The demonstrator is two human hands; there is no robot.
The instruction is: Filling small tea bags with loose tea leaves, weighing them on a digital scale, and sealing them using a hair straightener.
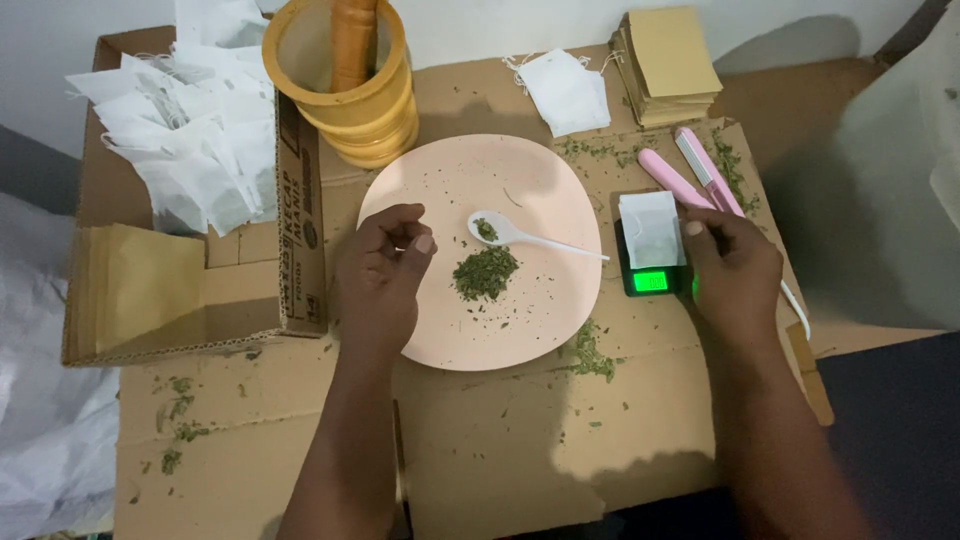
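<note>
White paper sachet (651,228) on the small scale (651,272), near cardboard worktop's (520,450) right edge; feather-light, limp, crushable. Right hand (735,268) fingertips pinch its right edge, the best hold. Left hand (381,277) loosely curled, empty, over pink plate (545,310).

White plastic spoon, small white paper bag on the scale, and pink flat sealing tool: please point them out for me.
White plastic spoon (487,228): head view, on its bowl.
Small white paper bag (650,228): head view, on its middle.
Pink flat sealing tool (672,176): head view, on its lower arm.
</note>
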